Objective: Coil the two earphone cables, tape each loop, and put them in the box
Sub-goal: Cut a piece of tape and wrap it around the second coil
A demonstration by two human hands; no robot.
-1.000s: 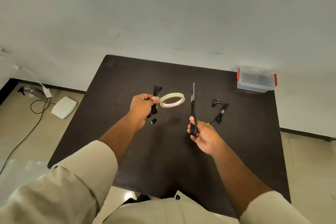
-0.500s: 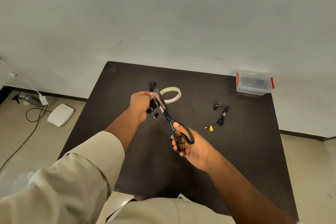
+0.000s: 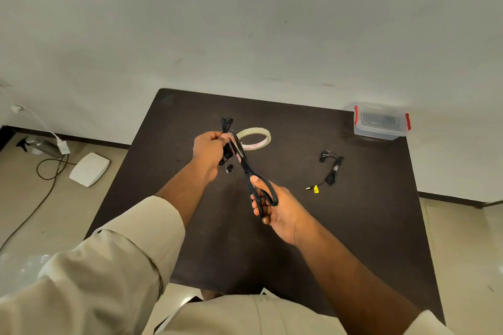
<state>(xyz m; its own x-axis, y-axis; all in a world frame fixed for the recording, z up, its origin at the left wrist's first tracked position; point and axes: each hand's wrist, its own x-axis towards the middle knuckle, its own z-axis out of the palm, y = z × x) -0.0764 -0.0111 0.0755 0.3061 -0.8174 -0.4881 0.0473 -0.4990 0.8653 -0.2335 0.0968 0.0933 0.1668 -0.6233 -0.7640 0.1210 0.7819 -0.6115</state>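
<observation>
With the left hand [image 3: 208,148] gripping the coiled earphone cable [image 3: 226,128] above the table [image 3: 353,226] and the right hand [image 3: 277,207] gripping the scissors [image 3: 245,163], blades at the tape may nick the cable.

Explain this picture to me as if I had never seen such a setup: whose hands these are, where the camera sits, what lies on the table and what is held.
No machine here: a person wears one camera on the head, looking forward and down at both bare hands over a dark table. The left hand grips a bundled black earphone cable. The right hand holds black scissors, fingers through the handles, blades pointing up at that bundle, close to the left hand. On the table, just behind the bundle, is a roll of clear tape. To the right lies a second earphone cable, its plug end trailing loose. At the far right corner stands a clear plastic box with red clips.
</observation>
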